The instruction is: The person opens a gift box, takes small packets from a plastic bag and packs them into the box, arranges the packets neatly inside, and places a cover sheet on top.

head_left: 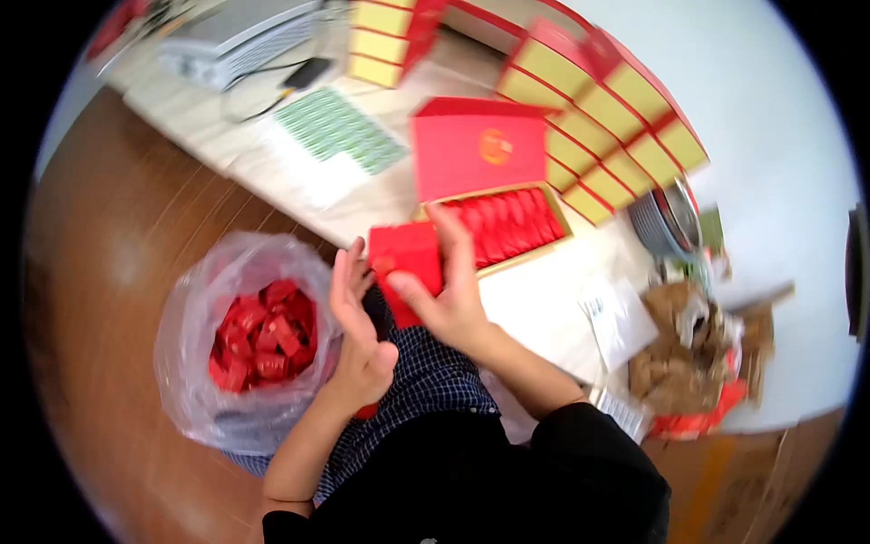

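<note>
My right hand (449, 295) is closed round a red packet (405, 252), thumb on its front and fingers along its right edge. Just left of the packet, my left hand (356, 331) has its fingers stretched out and apart from the thumb, with nothing held. Behind my right hand an open red box (480, 150) stands on the table, its lid raised with a gold emblem; rows of red wrapped pieces (512, 222) fill its tray. At the left, a clear plastic bag (186, 363) holds many small red packets (265, 335).
Stacked red and yellow boxes (598, 118) stand at the back right. A green sticker sheet (340, 130), a black phone-like object (308, 72) and a grey machine (240, 41) lie on the table (204, 136). Brown paper (671, 354) is at the right.
</note>
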A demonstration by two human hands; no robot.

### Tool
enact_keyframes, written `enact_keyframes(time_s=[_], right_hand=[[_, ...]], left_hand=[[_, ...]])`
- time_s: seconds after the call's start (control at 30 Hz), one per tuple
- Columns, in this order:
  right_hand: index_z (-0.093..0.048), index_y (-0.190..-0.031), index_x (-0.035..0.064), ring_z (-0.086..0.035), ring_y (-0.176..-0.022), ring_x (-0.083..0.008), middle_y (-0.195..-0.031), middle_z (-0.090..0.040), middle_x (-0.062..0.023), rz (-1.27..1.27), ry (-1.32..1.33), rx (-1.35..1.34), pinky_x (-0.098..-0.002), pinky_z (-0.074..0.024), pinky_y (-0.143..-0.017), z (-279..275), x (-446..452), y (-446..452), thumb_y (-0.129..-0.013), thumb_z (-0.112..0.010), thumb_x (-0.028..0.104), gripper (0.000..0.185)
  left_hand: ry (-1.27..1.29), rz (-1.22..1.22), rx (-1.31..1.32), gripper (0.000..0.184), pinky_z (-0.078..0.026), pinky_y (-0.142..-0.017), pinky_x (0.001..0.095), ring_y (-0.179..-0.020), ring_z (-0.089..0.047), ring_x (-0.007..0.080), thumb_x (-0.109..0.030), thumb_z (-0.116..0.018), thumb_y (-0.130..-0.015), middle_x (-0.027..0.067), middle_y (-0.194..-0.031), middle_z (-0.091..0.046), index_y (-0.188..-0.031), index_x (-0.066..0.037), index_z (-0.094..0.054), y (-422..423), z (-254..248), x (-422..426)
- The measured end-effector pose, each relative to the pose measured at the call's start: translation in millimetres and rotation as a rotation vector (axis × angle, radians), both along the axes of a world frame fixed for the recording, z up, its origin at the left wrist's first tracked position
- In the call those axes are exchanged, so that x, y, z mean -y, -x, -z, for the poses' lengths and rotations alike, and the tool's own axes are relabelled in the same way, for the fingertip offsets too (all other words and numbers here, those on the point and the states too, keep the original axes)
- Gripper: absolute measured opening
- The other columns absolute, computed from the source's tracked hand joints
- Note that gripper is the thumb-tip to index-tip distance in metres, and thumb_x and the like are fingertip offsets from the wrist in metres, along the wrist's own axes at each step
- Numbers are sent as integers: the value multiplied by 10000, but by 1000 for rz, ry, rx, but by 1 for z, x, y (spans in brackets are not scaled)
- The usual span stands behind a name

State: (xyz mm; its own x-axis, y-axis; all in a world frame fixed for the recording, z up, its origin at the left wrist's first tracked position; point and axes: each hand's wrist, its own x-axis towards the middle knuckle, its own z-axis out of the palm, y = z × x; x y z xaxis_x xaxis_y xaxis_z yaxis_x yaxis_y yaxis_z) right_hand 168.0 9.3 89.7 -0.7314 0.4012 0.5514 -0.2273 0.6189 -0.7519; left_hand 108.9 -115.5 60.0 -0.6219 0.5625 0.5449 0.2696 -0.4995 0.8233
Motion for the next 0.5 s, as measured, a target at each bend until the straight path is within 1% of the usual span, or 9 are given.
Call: enact_keyframes(time_s=[0.03, 0.07, 0.1, 0.13, 0.17, 0.2, 0.27, 0.47, 0.5], right_hand=[[-223, -1418, -40, -395, -1281, -315, -1391, -339, -232, 113, -60, -29, -382, -322, -1069, -13, -21, -16, -815, -716, 118, 795], [-222, -1419, -38, -398, -1276, -307, -1389, -342, -230, 185, 17, -66, -387, -324, -1068, -29, -39, -30, -818, -706, 99, 783], [-233, -1416, -29, -422, -1260, -297, -1379, -361, -225, 244, 24, -120, -379, -345, -1052, -26, -71, -44, -822, -694, 78, 760], [-247, -1410, -20, -497, -1196, -285, -1322, -442, -228, 277, 108, -170, -368, -404, -1000, -41, -88, -58, -837, -674, 74, 721], [-258, -1402, -18, -572, -1108, -274, -1233, -532, -224, 435, -32, -113, -356, -456, -937, -46, -113, -74, -856, -651, 77, 679], [-280, -1390, -10, -615, -1036, -275, -1155, -584, -223, 514, -31, -29, -355, -488, -885, -51, -135, -88, -865, -638, 79, 641], [-325, -1366, 8, -648, -950, -291, -1086, -616, -211, 637, -63, 60, -353, -512, -820, -55, -174, -105, -863, -650, 103, 606], [-330, -1365, -1, -633, -977, -302, -1119, -596, -221, 725, -62, 120, -360, -508, -826, -51, -241, -94, -875, -645, 136, 598], [-337, -1362, -5, -616, -1013, -313, -1147, -580, -228, 705, -134, 70, -367, -500, -846, -41, -251, -88, -877, -645, 144, 593]], left_hand=[[76, 40, -71, 939, -193, -1106, 463, -1363, -239, 351, -541, -516, -884, 233, -1490, -144, -1452, 10, -10, 5, -7, -12], [151, 68, -141, 872, -217, -1096, 459, -1343, -280, 347, -457, -561, -890, 222, -1479, -191, -1450, 5, -77, 11, -13, -23], [202, 91, -202, 763, -251, -1082, 447, -1321, -318, 322, -278, -615, -868, 195, -1455, -254, -1433, -3, -181, 15, -21, -37], [214, 89, -277, 650, -280, -1071, 417, -1301, -347, 312, -200, -622, -858, 199, -1409, -323, -1386, -1, -299, 17, -30, -53], [260, 118, -358, 584, -282, -1071, 402, -1291, -364, 291, -206, -595, -878, 179, -1388, -358, -1359, 3, -339, 17, -38, -69], [308, 139, -437, 522, -284, -1071, 388, -1281, -381, 270, -212, -568, -898, 159, -1367, -392, -1332, 7, -379, 19, -44, -89], [297, 143, -575, 317, -338, -1031, 371, -1180, -476, 294, -149, -537, -914, 153, -1197, -532, -1196, -4, -529, 17, -58, -130], [381, 291, -646, 217, -412, -947, 380, -1083, -533, 301, -97, -499, -905, 147, -1083, -575, -1097, -22, -567, 1, -36, -258], [393, 309, -759, 194, -420, -924, 391, -1054, -539, 304, -81, -497, -888, 146, -1046, -578, -1054, -15, -571, -1, -29, -275]])
